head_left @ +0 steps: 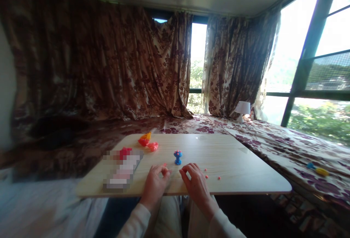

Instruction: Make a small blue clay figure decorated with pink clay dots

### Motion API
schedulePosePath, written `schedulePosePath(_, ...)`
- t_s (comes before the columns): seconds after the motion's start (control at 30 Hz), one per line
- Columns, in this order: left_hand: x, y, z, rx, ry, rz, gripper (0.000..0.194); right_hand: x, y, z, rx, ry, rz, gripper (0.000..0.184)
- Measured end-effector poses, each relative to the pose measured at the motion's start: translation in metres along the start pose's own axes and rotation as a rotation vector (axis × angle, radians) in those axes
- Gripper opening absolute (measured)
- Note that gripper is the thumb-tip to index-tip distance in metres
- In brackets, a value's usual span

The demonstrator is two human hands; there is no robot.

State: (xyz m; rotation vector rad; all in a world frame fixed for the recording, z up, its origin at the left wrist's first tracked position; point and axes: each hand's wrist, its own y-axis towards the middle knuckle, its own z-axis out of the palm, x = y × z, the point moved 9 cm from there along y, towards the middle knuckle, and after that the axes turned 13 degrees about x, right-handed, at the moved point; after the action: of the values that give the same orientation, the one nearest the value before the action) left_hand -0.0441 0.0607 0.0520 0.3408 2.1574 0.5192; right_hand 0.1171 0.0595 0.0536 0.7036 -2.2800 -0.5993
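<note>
A small blue clay figure [178,158] with pink dots on its top stands upright on the light wooden table [235,157]. Just in front of it, on either side, are my two hands, neither touching it. My left hand [156,182] is curled, thumb and forefinger together; whatever they pinch is too small to make out. A bit of pink clay [164,164] shows just beyond its fingers. My right hand [196,182] has its thumb and fingertips drawn together too, their contents hidden. Several tiny pink clay balls [206,176] lie to the right of this hand.
At the table's back left are orange-yellow clay or wrapping [144,139], a coral lump [152,146] and a magenta lump [125,153]. A blurred-out flat object [123,174] lies at the left. Blue and yellow pieces [322,172] rest on the flowered cloth, right; a white lamp [242,109] stands behind.
</note>
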Motion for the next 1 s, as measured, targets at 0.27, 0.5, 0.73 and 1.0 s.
schedulePosePath(0.27, -0.001, 0.001, 0.002, 0.030, -0.009, 0.050, 0.023, 0.000, 0.000, 0.002, 0.012, -0.015, -0.002, 0.016)
schedulePosePath(0.5, 0.003, 0.001, 0.001, -0.013, -0.018, 0.070, 0.016, 0.000, 0.000, 0.002, -0.006, -0.012, -0.011, 0.021)
schedulePosePath(0.73, 0.003, 0.000, -0.003, -0.040, -0.040, 0.032, 0.013, -0.028, 0.010, -0.018, 0.011, -0.097, 0.114, 0.016)
schedulePosePath(1.0, 0.001, 0.002, -0.007, -0.064, -0.099, -0.014, 0.024, -0.055, 0.036, -0.027, 0.153, -0.405, 0.198, 0.024)
